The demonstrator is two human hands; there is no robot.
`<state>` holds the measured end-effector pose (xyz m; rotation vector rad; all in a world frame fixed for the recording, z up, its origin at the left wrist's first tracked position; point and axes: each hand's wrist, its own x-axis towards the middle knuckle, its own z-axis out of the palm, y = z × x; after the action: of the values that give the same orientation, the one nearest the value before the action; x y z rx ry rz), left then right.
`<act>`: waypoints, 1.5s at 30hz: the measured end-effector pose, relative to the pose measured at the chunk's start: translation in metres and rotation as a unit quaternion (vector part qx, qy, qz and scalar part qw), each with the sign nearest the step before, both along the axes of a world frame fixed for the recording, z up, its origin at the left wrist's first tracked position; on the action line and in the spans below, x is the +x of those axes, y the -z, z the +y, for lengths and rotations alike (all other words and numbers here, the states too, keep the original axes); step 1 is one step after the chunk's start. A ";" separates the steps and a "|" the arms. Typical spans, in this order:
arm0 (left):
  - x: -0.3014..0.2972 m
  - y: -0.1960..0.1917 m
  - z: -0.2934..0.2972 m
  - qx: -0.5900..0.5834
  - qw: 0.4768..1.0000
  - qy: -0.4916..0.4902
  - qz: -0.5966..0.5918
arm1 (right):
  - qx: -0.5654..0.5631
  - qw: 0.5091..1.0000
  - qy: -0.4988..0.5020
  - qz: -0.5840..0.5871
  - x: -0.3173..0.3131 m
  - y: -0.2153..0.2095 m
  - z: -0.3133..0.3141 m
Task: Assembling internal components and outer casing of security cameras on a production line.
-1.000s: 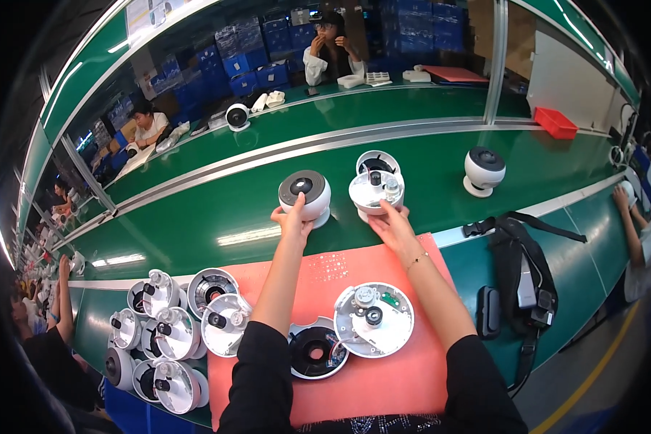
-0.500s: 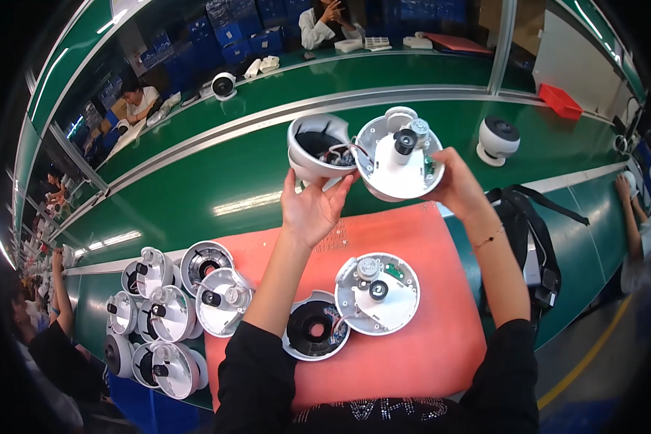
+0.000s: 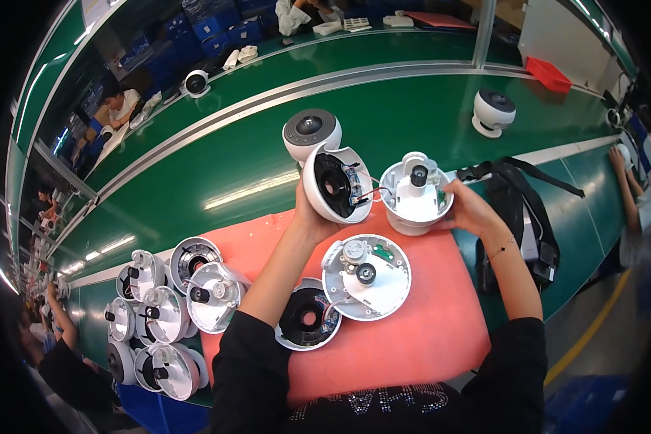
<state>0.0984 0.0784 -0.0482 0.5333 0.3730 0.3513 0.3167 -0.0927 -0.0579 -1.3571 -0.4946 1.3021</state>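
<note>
My left hand is closed round a white camera shell half with a black interior and a small blue circuit board. Fine wires run from it to a white camera housing half, upright on its base, with a dark lens on its inner plate. My right hand grips that housing by its right side. Both pieces are side by side over the far edge of the pink mat. Nearer me on the mat lie another white half and a black-lined half, also wired together.
Several opened camera units crowd the mat's left side. An assembled round camera stands just behind my left hand; another camera stands farther right. A black backpack lies right of the mat. A red bin and co-workers are beyond.
Both halves have come lower and toward the mat. The left one has turned so its black inside faces right, uncovering the camera behind; the right one has tilted upright.
</note>
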 end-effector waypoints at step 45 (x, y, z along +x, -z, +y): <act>0.065 -0.051 0.016 0.658 0.626 0.261 0.327 | -0.021 0.807 0.030 -0.590 0.000 -0.035 0.006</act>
<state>0.1636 0.0943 0.0030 2.2298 0.6035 -0.2568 0.3171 -0.0870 -0.0226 -2.1121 -1.2336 0.2433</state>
